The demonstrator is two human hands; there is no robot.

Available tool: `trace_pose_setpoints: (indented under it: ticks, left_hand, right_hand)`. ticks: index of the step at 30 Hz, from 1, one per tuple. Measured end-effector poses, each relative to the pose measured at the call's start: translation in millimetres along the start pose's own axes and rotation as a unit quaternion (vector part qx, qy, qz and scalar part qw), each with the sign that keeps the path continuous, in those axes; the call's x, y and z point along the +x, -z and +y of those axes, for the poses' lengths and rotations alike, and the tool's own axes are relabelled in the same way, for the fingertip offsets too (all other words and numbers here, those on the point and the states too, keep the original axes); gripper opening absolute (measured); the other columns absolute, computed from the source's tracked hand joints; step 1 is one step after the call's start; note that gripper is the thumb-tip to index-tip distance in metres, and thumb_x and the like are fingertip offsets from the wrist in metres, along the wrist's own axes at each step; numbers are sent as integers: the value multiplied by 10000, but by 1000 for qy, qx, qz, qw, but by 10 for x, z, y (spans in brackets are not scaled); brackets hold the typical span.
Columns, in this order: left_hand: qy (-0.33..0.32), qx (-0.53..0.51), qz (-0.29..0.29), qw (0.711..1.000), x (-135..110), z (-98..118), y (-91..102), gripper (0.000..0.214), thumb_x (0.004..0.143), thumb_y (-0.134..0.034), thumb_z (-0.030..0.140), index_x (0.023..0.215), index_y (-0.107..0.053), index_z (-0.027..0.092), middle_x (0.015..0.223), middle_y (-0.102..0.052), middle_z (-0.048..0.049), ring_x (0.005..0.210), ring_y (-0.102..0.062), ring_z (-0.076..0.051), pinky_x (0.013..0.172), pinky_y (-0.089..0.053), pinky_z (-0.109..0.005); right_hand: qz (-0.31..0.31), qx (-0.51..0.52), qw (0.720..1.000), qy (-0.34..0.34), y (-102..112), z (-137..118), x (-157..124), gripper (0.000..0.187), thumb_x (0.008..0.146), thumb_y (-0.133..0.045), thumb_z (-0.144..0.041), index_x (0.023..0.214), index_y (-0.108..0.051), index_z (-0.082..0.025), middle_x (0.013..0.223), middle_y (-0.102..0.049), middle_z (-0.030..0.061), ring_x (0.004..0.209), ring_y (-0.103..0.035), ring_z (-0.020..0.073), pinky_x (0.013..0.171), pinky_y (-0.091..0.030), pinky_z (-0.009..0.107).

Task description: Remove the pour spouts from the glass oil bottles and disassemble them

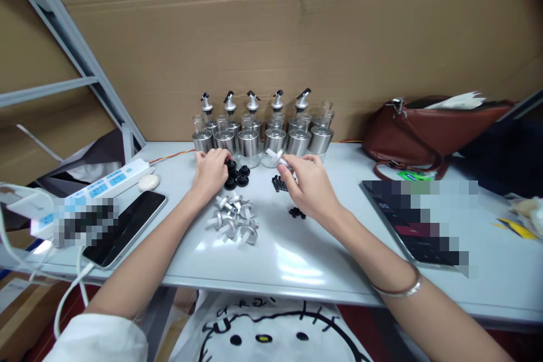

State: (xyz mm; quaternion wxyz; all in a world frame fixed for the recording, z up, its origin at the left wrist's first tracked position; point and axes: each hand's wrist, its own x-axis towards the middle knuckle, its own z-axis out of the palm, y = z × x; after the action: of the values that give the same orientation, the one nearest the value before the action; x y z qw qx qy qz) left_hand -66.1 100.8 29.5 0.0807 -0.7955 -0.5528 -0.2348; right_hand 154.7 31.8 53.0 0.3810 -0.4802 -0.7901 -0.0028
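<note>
My left hand (211, 171) rests knuckles-up on the white table (280, 254), its fingers curled over a cluster of black caps (238, 175). Whether a cap is between those fingers is hidden. My right hand (309, 184) pinches a small silver spout piece (276, 156) at its fingertips. Loose silver spout parts (235, 216) lie in a pile between my forearms. Short black tubes (279, 183) and small black rings (297, 213) sit beside my right hand. Behind both hands stand rows of glass bottles with steel collars (263, 137), the back row topped with pourers.
A white power strip (102, 184), a white mouse-like object (149, 182) and a black phone (125, 227) lie at the left. A brown leather bag (428, 127) and a dark flat device (419, 220) occupy the right. Cardboard lines the back wall.
</note>
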Motion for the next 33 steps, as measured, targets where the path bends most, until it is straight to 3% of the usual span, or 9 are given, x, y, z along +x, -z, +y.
trace_pose_setpoints:
  ticks: [7, 11, 16, 20, 25, 28, 33]
  left_hand:
    - [-28, 60, -23, 998, 23, 35, -66, 247, 833, -379, 67, 910, -588, 175, 948, -663, -110, 986, -543, -287, 902, -291, -502]
    - [-41, 74, -47, 995, 10, 21, -84, 269, 840, -367, 72, 950, -590, 173, 967, -672, -116, 976, -572, -283, 865, -344, -463]
    - [5, -10, -55, 998, 8, -18, -13, 308, 832, -364, 94, 1039, -564, 203, 1022, -684, -71, 936, -614, -234, 796, -402, -368]
    - [12, -59, -59, 996, 14, -53, 81, 267, 847, -356, 137, 967, -587, 197, 1036, -674, -63, 962, -604, -232, 821, -403, -367]
    - [-81, -36, -70, 994, 5, -68, 104, 198, 902, -451, 298, 1010, -581, 193, 1070, -633, -66, 1062, -540, -240, 902, -351, -400]
    - [-135, 15, -81, 987, -1, -80, 82, 221, 904, -501, 356, 1024, -605, 202, 1066, -619, -74, 1058, -511, -251, 893, -332, -403]
    - [-165, 28, -102, 981, 3, -121, 54, 212, 909, -514, 337, 1059, -614, 226, 1048, -621, -65, 1022, -521, -237, 931, -294, -424]
  right_hand:
    - [-14, -6, 1000, 3, -22, -17, -8, 263, 949, -340, -293, 862, -560, -178, 667, -621, 13, 613, -525, 169, 827, -296, 334]
    - [-22, -8, 1000, -4, -27, -22, -11, 251, 945, -344, -282, 886, -565, -179, 671, -637, 19, 615, -535, 171, 830, -299, 336]
    - [-30, -8, 999, -6, -18, -30, -14, 251, 947, -344, -279, 879, -565, -180, 677, -642, 19, 608, -534, 170, 834, -301, 338]
    - [-30, -3, 999, -9, -6, -34, -11, 252, 949, -347, -286, 904, -569, -174, 650, -632, 11, 580, -522, 164, 836, -305, 340]
    - [-30, -15, 999, -18, -3, -47, -9, 243, 941, -375, -278, 902, -590, -171, 658, -616, 10, 670, -550, 183, 807, -302, 333]
    - [-51, -52, 997, -9, -21, -44, -22, 224, 912, -419, -242, 957, -629, -177, 770, -637, 36, 792, -570, 205, 788, -300, 334]
    - [-173, -106, 979, -4, -106, -19, -56, 249, 899, -469, -227, 1030, -671, -166, 879, -656, 81, 861, -589, 226, 736, -309, 333]
